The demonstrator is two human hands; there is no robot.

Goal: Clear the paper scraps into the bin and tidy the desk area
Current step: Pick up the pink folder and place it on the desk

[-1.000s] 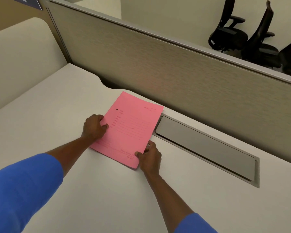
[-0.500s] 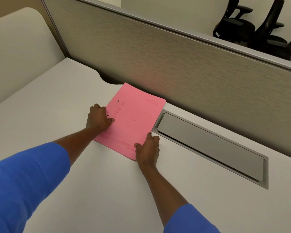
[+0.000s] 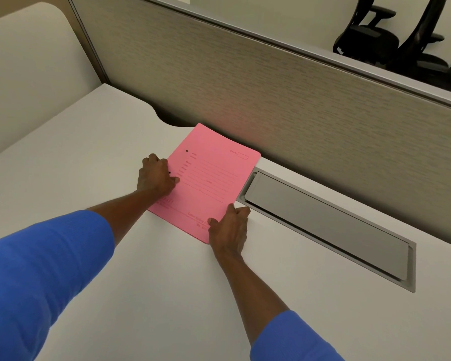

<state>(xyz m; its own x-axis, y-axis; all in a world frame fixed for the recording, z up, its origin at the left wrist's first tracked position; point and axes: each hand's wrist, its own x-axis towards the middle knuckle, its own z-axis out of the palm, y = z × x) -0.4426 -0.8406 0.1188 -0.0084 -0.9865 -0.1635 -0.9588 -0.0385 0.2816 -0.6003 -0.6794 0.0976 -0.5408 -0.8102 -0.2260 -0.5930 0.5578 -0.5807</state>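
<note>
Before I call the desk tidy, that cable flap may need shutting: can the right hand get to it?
Probably yes: the right hand rests at the pink folder corner, right beside the grey flap, nothing between them.

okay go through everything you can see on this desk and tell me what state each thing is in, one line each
pink folder: closed, lying flat on the desk, far corner close to the partition.
left hand: resting on the folder's left edge, fingers curled.
right hand: pressed on the folder's near right corner.
cable hatch lid: shut, set in the desk.
desk: only the folder lies on it; no scraps or bin in view.
office chairs: unoccupied, behind the partition.
</note>
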